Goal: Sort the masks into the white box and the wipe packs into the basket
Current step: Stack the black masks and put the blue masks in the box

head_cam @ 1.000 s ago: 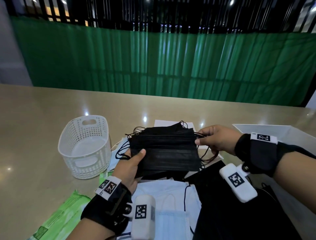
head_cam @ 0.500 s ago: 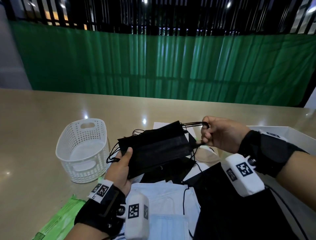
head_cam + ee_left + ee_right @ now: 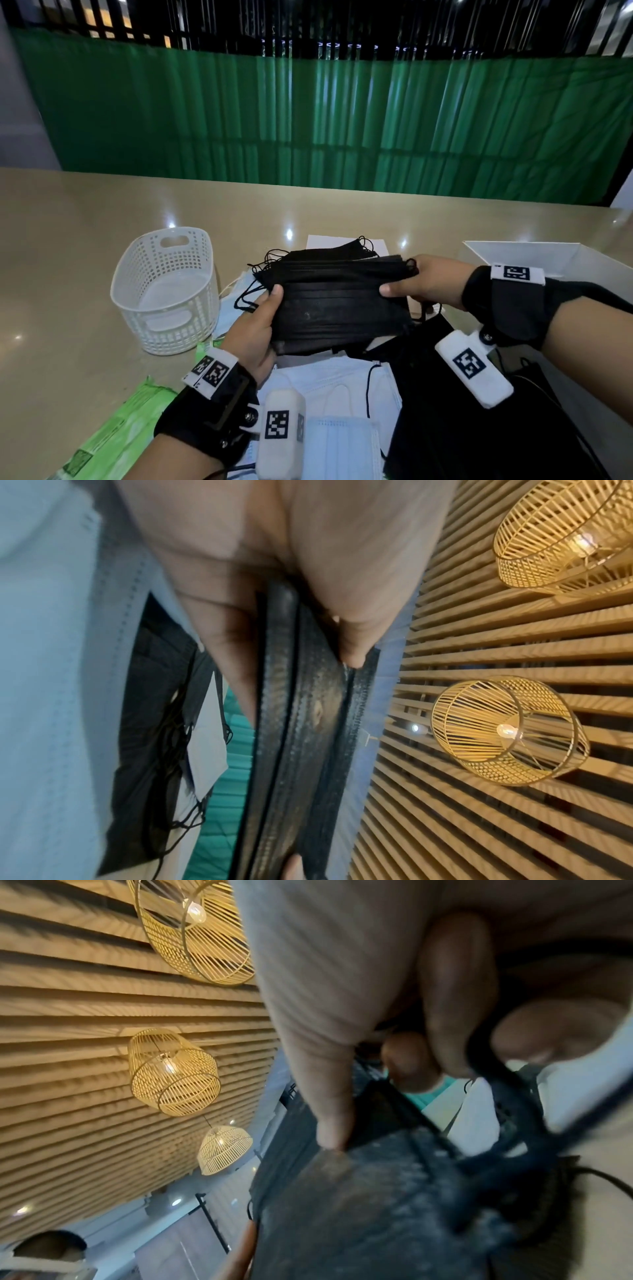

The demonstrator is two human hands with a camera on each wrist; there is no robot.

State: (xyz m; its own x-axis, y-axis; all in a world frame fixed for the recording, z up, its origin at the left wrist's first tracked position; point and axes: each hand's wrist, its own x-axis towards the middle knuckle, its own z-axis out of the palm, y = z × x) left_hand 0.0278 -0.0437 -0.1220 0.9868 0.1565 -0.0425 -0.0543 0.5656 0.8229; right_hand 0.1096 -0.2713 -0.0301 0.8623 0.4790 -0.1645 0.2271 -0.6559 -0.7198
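A stack of black masks (image 3: pixel 339 301) is held flat above the table between both hands. My left hand (image 3: pixel 260 322) grips its left end, thumb on top; the left wrist view shows the stack's edge (image 3: pixel 301 723) pinched between thumb and fingers. My right hand (image 3: pixel 414 284) pinches the right end with the ear loops; in the right wrist view the black masks (image 3: pixel 377 1191) sit under the thumb. The white basket (image 3: pixel 164 291) stands empty at the left. The white box (image 3: pixel 548 257) stands at the right. A green wipe pack (image 3: pixel 116 431) lies near the table's front left.
Light blue masks (image 3: pixel 342 442) and white masks (image 3: pixel 329 380) lie on the table below the hands. More black masks (image 3: pixel 462 428) are piled at the front right. A white sheet (image 3: pixel 322 241) lies behind the stack. A green curtain (image 3: pixel 308 120) backs the table.
The stack was tilted and lifted by its ear loops half a second ago. It is level now, with both hands gripping its ends.
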